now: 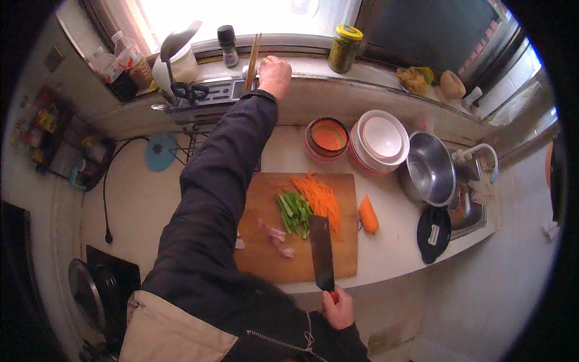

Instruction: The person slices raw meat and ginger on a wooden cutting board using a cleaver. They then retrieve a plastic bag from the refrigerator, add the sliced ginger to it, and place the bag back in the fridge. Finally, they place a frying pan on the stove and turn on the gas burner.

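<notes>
My right hand (338, 308) grips the handle of a cleaver (322, 255), whose dark blade lies over the right part of a wooden cutting board (344, 267). Stretched out toward the windowsill, my left hand (274, 74) is beside wooden chopsticks (253, 61) at the right end of a utensil rack (221, 92). Its fingers are curled, and what they hold or touch is hidden. On the board are shredded carrot (319, 199), cut green pepper strips (294, 212) and pale pink meat pieces (276, 236). A carrot piece (368, 215) lies right of the board.
Stacked bowls (382, 135), an orange bowl (328, 135) and a steel basin (429, 169) stand behind the board, near the sink (470, 217). A black lid (434, 235) sits at the counter's edge. A jar (346, 49) and a ladle (178, 40) are by the window.
</notes>
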Demonstrator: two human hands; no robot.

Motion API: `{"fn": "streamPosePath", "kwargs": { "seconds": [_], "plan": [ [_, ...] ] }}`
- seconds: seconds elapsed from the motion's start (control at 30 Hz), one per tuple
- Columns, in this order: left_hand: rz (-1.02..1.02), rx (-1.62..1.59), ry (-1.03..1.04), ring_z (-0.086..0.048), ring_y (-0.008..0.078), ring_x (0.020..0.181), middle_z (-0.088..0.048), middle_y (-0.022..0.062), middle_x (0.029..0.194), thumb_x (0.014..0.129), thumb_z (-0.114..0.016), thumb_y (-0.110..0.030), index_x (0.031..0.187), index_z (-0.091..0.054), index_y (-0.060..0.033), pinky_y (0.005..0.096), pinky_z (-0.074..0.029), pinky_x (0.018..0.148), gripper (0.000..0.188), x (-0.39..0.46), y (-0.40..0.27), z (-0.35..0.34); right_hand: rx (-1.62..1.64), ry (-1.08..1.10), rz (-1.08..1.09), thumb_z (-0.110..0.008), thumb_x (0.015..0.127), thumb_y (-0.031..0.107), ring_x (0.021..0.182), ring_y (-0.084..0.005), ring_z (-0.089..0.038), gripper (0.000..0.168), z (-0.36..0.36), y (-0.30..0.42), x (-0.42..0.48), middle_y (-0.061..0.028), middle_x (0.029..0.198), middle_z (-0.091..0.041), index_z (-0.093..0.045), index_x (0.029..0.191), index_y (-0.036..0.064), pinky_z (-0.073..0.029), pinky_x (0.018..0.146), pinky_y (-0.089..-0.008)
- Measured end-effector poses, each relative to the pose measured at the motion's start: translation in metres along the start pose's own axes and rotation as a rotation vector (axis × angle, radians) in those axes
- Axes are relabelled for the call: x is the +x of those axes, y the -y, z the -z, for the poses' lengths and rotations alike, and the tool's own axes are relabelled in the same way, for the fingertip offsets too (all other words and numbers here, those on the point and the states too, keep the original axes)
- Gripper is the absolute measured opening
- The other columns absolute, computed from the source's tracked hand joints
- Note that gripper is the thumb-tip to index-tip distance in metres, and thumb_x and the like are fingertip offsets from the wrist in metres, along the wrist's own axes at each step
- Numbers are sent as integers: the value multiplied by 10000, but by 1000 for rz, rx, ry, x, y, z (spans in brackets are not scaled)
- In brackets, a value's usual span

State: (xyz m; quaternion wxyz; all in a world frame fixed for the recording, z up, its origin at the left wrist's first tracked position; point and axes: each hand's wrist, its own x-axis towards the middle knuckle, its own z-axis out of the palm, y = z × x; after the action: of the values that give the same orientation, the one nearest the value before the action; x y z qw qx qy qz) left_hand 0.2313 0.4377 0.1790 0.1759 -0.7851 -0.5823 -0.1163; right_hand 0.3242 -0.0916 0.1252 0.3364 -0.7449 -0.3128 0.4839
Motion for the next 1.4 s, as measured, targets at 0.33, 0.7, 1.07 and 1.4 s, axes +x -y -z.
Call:
{"fn": "streamPosePath", "kwargs": {
  "seconds": [0.33,0.7,1.07,1.4],
  "plan": [
    [-118,-1048,-6,-608,228,839,-607,135,918,786,-551,-72,1002,-562,-9,303,-486,729,225,-74,-25,80,169,-21,51,-503,855,147,407,-88,-436,158,-2,-9,-4,-16,527,-451,-462,761,27,-356,374,-235],
    [225,-1798,714,-553,114,837,-563,44,979,837,-547,-120,1097,-508,1,258,-475,753,290,-342,48,127,39,263,13,-553,835,242,444,-86,-429,248,2,-1,3,0,536,-462,-519,739,16,-338,411,-240],
    [112,-803,90,-533,331,807,-522,142,900,741,-575,-28,914,-543,-37,381,-452,657,176,-496,23,49,-472,314,295,-571,777,214,521,-230,-531,250,-40,-8,19,-129,582,-525,-594,951,35,-422,530,-307],
    [130,-847,84,-529,325,815,-524,139,913,727,-585,-44,892,-550,-35,383,-448,660,170,-540,57,33,-850,603,550,-580,729,222,534,-331,-530,209,-77,37,58,-174,570,-520,-585,729,13,-431,549,-414]
  ]
}}
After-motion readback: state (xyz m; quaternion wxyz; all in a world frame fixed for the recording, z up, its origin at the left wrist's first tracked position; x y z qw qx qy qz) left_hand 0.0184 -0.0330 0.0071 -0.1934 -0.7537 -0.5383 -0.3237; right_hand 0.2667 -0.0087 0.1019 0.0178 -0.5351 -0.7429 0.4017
